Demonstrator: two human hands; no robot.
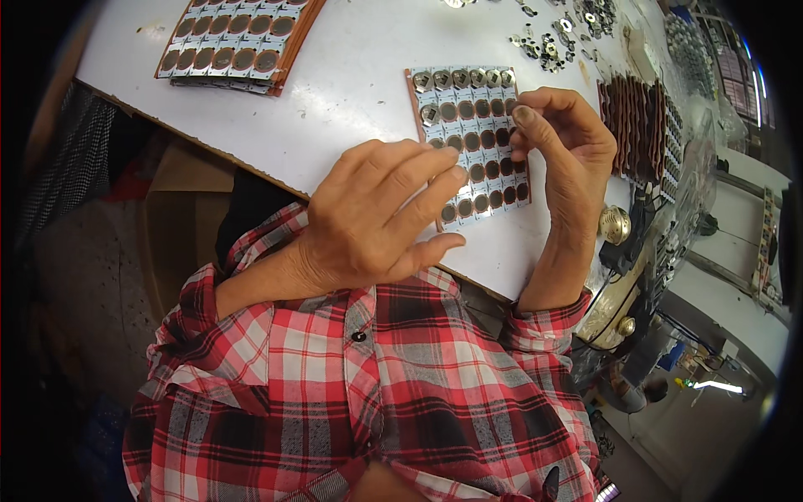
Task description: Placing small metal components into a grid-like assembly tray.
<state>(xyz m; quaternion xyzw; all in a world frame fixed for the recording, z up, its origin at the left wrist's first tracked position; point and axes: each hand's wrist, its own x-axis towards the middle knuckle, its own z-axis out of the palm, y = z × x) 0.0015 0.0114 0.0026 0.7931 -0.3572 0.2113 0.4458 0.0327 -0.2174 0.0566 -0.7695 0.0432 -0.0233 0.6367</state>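
Note:
A circuit board panel (489,171) with rows of round dark pads lies on the white table. Silver metal clips (460,79) sit on the pads along its far row, and one more clip (430,114) sits at the left end of the row below. My left hand (376,209) is held palm down over the panel's left side, fingers stretched and thumb apart, holding nothing. At the panel's right edge my right hand (573,146) has thumb and fingertips drawn together in a pinch. Whatever lies between those fingertips is too small or hidden to make out.
A stack of similar panels (226,42) lies at the far left of the white table (335,50). Loose metal clips (548,50) are scattered at the far right. More panels (636,125) stand on edge right of my right hand, near a round brass-coloured object (615,224).

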